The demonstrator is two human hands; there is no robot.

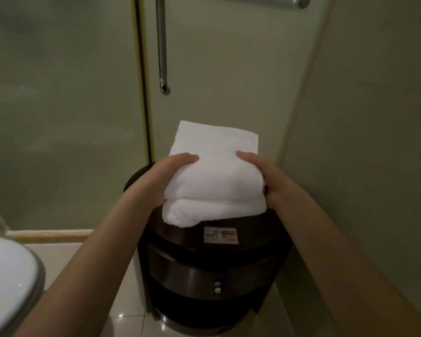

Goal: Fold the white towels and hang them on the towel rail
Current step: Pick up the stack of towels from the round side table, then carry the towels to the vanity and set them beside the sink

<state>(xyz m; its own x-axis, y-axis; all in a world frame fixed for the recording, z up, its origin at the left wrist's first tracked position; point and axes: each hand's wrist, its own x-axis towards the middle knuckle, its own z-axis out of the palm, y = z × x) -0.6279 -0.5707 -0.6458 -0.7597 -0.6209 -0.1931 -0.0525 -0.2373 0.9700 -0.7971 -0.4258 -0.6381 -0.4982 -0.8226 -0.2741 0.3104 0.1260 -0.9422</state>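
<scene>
A folded white towel [214, 176] lies in thick layers on top of a dark round cabinet [212, 268]. My left hand [161, 176] grips the towel's left side, thumb on top and fingers tucked underneath. On the opposite side my right hand [263, 173] holds the towel the same way. A chrome towel rail [299, 1] shows only its end at the top edge of the view, high above the towel.
A frosted glass shower door with a vertical chrome handle [161, 45] stands behind the cabinet. A white toilet lid [7, 283] is at the lower left. The wall [374, 117] runs close on the right. A small WiFi sticker [220, 235] sits on the cabinet top.
</scene>
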